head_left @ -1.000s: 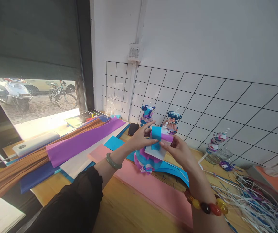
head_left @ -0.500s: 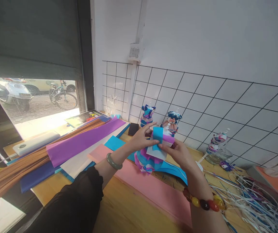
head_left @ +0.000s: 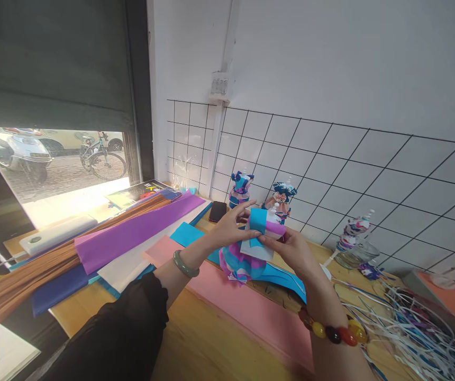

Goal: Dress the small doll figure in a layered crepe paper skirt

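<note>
Wooden table [head_left: 201,338], paper strips [head_left: 258,218] pinched between left hand [head_left: 229,227], right hand [head_left: 294,250]

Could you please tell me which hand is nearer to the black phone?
Left. The left hand is just right of the black phone; the right hand is farther to the right.

Layered paper piece [head_left: 256,250], held up at a slight slant before a small white dress form [head_left: 273,214]: the white sheet shows at six o'clock, a bright blue strip [head_left: 258,219] lies flat towards twelve, and a purple strip [head_left: 275,228] projects at three. From where I stand, the form appears tilted, its knobbed neck [head_left: 276,206] visible past the paper at one o'clock, its ruffled blue-and-purple skirt [head_left: 240,267] flaring at seven; the paper hides the waist.
</note>
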The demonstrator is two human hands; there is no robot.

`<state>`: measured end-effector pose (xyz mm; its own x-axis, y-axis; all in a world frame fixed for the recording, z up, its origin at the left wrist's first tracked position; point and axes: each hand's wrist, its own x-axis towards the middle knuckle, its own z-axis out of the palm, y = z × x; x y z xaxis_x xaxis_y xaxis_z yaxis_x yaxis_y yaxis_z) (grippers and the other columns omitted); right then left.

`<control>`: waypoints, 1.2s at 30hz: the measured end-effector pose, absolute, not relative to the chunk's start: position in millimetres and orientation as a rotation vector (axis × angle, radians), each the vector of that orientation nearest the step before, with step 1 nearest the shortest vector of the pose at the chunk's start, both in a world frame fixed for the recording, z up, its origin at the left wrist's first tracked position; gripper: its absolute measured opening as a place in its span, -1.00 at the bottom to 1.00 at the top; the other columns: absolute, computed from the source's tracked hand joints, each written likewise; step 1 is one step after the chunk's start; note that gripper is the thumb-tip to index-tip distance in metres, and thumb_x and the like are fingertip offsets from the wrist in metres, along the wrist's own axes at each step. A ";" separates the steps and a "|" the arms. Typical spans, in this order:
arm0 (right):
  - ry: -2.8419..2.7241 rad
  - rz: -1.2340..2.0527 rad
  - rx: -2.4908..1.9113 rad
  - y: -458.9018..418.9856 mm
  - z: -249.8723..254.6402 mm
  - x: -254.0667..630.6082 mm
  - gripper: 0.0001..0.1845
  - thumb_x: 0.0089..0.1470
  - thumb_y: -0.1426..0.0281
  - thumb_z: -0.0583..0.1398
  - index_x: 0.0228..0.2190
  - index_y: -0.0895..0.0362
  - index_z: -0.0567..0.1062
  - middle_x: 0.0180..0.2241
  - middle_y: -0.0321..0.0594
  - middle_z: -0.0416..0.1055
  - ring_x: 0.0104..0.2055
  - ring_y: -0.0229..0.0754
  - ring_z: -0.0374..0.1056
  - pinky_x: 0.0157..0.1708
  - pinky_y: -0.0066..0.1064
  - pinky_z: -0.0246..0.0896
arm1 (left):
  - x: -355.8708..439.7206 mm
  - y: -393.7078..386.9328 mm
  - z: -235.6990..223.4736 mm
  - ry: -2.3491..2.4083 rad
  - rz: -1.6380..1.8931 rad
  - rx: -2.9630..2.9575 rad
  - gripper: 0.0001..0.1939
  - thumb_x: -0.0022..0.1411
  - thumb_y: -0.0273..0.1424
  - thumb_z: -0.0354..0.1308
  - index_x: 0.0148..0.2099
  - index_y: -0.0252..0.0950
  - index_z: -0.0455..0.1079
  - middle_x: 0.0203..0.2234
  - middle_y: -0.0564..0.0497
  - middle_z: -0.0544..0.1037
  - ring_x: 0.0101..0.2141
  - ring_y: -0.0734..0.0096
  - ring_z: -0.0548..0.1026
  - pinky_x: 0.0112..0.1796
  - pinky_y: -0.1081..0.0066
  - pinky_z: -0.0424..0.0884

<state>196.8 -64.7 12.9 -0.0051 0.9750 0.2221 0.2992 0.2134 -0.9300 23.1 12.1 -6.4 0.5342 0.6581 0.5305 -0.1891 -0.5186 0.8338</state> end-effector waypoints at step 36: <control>-1.570 0.811 -1.289 -67.6 15.5 189.9 -0.69 -0.15 0.21 0.32 -0.33 0.11 0.53 -0.38 -0.21 0.54 -0.34 -0.06 0.45 -0.35 -0.24 0.37 | 21.7 5.9 2.2 0.349 1.063 1.908 -0.53 0.03 -0.20 0.27 -0.06 -0.34 0.36 -0.18 -0.09 0.48 -0.11 0.20 0.43 -0.09 0.26 0.35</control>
